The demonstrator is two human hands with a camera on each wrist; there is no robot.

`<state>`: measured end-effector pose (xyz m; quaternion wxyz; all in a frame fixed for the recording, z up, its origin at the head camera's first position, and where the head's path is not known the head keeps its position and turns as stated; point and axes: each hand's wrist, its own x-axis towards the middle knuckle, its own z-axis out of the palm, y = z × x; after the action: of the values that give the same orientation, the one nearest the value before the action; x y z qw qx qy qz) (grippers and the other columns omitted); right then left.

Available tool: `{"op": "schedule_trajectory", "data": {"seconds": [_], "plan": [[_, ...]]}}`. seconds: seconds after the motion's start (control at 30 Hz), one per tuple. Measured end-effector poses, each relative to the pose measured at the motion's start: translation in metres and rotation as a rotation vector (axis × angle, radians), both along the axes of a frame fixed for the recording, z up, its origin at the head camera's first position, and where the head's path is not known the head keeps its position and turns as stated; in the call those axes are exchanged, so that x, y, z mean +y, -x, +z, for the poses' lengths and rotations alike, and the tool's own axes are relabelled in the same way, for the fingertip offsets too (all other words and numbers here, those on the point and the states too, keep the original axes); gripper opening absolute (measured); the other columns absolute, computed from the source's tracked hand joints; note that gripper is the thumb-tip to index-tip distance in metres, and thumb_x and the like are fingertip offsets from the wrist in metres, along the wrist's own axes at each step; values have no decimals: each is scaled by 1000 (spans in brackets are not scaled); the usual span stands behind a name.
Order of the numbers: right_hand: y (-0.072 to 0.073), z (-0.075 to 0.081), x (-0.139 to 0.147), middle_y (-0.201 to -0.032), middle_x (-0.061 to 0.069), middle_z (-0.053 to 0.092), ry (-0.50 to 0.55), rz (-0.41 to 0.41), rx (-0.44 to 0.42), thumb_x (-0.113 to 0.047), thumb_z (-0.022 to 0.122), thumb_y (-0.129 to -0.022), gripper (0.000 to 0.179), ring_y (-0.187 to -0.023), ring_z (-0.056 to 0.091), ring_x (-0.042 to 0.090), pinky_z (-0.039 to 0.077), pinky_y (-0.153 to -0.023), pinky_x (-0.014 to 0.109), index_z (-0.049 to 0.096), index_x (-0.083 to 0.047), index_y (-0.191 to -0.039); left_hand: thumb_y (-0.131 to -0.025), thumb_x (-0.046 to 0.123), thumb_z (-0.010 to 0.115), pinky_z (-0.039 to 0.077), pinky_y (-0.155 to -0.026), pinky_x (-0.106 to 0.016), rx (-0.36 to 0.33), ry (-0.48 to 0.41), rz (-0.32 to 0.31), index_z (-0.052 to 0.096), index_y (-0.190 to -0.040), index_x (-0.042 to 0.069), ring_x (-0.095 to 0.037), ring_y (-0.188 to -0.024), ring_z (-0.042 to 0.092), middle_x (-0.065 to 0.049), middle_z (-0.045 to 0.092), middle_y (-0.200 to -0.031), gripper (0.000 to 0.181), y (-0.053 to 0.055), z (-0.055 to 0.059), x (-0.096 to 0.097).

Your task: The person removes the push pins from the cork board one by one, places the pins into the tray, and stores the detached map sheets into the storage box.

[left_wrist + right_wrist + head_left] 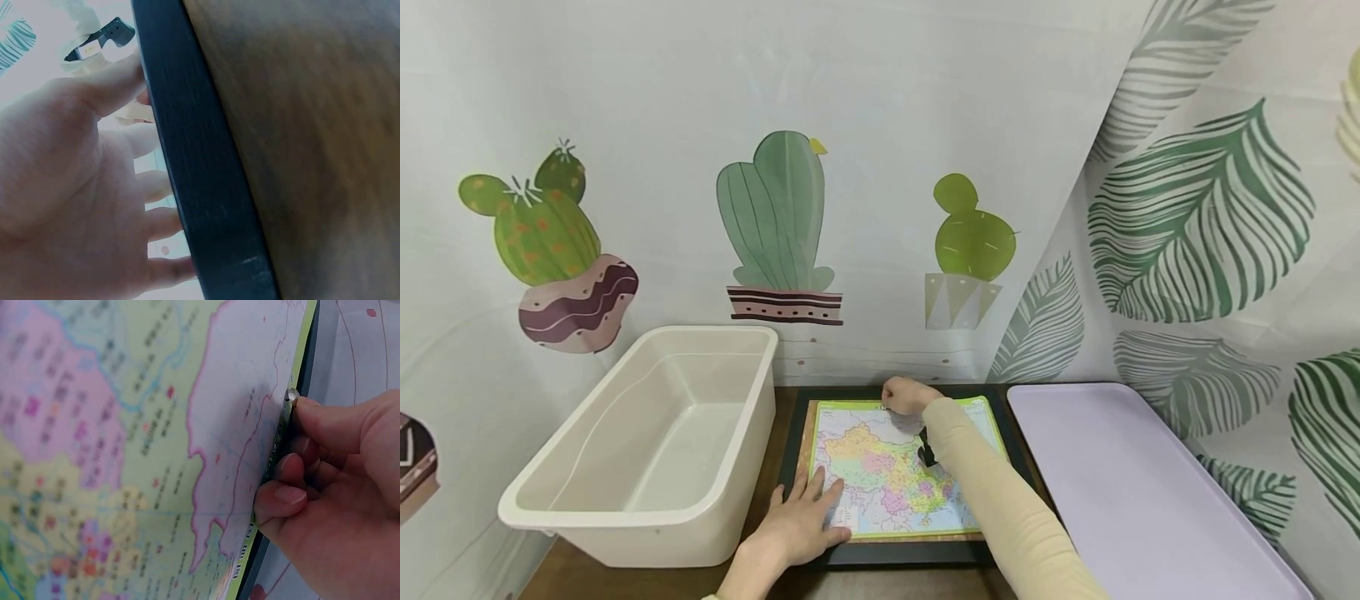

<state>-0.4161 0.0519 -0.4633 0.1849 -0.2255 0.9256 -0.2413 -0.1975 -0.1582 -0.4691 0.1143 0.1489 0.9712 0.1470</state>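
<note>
A colourful paper map (pixel 880 467) with a green border lies on a black-framed cork board (pixel 887 553) on the brown table. My left hand (pixel 805 523) rests with spread fingers on the map's lower left corner, and the left wrist view shows its palm beside the black frame (pixel 200 162). At the map's top edge is my right hand (pixel 910 396), its fingers curled. Its thumb (pixel 331 425) presses a small shiny metal piece, seemingly a thumbtack (pixel 292 395), at the green border. The tack's point is hidden.
A deep cream plastic tub (pixel 647 450) stands to the left of the board. Along the right side lies a pale purple tray (pixel 1120 483). Behind them hangs a white curtain (pixel 880 100) printed with cacti and leaves.
</note>
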Motion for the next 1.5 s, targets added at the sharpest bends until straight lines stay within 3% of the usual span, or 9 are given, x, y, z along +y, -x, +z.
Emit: {"op": "schedule_trajectory", "data": {"seconds": [0.63,1.07,1.23,1.5], "plan": [[0,-1,8,-94,0,58,26,36,-2,-16,45,-106,23,-77,50,16,43,-70,34,65,-11,-97,-90,55,61,18,-102,-74,-4,-3,2,44,-148,12,-48,-142,19,-23,27,-155,74,-2,-2,1],[-3,-4,15,-103,4,60,175,32,-37,-12,46,-105,20,-80,50,18,45,-72,35,65,-6,-106,-91,55,60,19,-102,-74,-5,-2,-4,45,-148,12,-49,-141,20,-24,28,-154,73,-3,-2,2],[-2,-9,20,-99,3,60,228,24,-8,-12,46,-105,20,-79,49,17,43,-70,34,65,-7,-106,-91,55,60,17,-102,-75,-10,-12,-4,44,-148,11,-49,-141,19,-24,27,-155,74,-3,-1,1],[-8,3,21,-98,17,59,286,56,8,-12,43,-106,22,-67,41,16,39,-63,31,62,-1,-109,-91,55,60,16,-103,-75,-12,-23,-2,43,-149,11,-49,-142,18,-24,26,-156,74,-2,0,-1]]}}
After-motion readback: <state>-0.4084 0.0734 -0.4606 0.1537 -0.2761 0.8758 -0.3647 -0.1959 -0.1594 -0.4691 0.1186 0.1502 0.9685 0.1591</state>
